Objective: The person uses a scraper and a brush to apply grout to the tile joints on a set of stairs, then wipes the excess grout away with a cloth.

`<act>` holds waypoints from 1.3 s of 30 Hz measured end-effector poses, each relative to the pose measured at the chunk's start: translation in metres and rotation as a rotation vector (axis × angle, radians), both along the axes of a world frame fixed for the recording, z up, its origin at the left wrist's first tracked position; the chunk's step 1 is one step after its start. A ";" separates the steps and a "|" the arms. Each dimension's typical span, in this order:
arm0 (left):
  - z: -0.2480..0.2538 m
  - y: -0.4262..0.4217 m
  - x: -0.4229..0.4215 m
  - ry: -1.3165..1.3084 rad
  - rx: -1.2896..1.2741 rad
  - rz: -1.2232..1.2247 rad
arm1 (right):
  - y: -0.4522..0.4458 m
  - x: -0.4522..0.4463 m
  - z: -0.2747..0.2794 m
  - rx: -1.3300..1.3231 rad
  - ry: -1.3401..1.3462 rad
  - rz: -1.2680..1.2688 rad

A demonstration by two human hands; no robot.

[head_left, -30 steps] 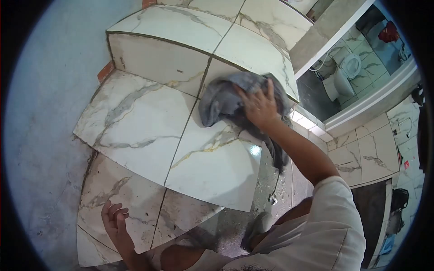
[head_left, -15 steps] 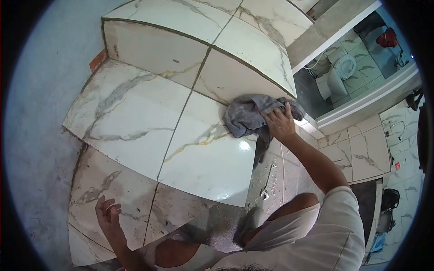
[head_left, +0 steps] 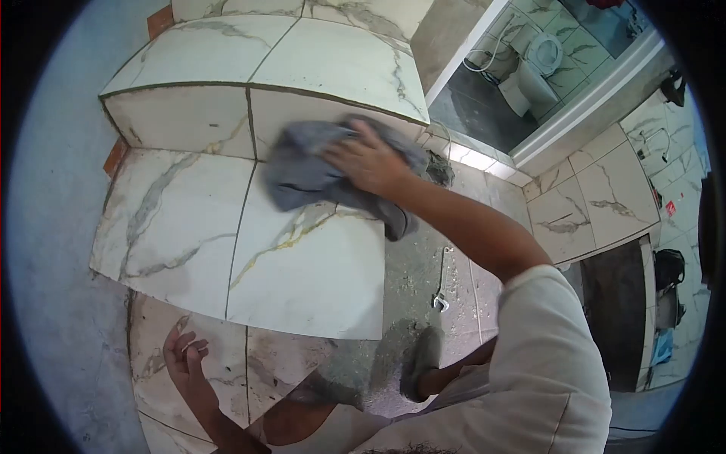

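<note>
A grey cloth [head_left: 302, 163], bunched and blurred by motion, lies against the right part of the tiled step [head_left: 310, 265] and its riser. Pressing on top of it is my right hand [head_left: 367, 160], with the fingers spread over the fabric. My left hand [head_left: 184, 354] hovers over the lower step [head_left: 219, 356] at the bottom left, fingers loosely curled and apart, holding nothing. White tiles with grey and yellow veins cover the steps.
A wrench [head_left: 441, 291] lies on the debris-strewn floor [head_left: 408, 291] right of the steps. Behind a doorway at the upper right stands a toilet [head_left: 529, 79]. A blue-grey wall [head_left: 57, 212] borders the left side. A black bag [head_left: 669, 268] sits at the far right.
My right hand and the cloth have moved left along the step from its right end. The view has shifted, and more floor shows. My left hand stays low at the left, still empty.
</note>
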State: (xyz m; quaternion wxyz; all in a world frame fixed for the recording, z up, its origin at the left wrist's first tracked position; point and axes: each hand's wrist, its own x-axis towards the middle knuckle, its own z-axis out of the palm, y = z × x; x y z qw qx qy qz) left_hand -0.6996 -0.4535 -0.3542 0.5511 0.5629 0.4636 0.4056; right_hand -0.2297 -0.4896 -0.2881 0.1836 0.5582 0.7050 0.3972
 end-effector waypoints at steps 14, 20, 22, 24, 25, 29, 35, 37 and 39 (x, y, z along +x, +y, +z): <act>0.009 -0.024 -0.008 0.027 -0.069 0.114 | 0.047 -0.028 0.069 0.246 0.220 -0.033; 0.034 -0.022 0.044 -0.065 0.052 -0.050 | 0.162 -0.081 0.072 0.273 0.550 0.036; 0.033 -0.025 0.037 -0.031 0.048 -0.050 | 0.145 -0.071 0.074 0.206 0.632 -0.006; 0.028 -0.028 0.021 0.001 0.029 -0.026 | 0.079 -0.030 0.081 0.176 0.609 -0.012; 0.025 -0.032 0.012 -0.001 0.009 0.012 | 0.041 -0.012 0.083 0.200 0.626 0.009; 0.007 -0.033 -0.022 0.000 -0.066 0.097 | -0.071 0.038 0.091 0.173 0.587 -0.111; 0.003 -0.020 -0.024 -0.011 -0.080 0.134 | -0.001 -0.004 0.088 0.208 0.377 -0.137; 0.004 -0.013 -0.018 -0.033 -0.070 0.138 | 0.066 -0.042 0.084 0.242 0.345 -0.069; 0.004 -0.005 -0.014 -0.052 -0.056 0.131 | 0.140 -0.078 0.074 0.285 0.267 0.024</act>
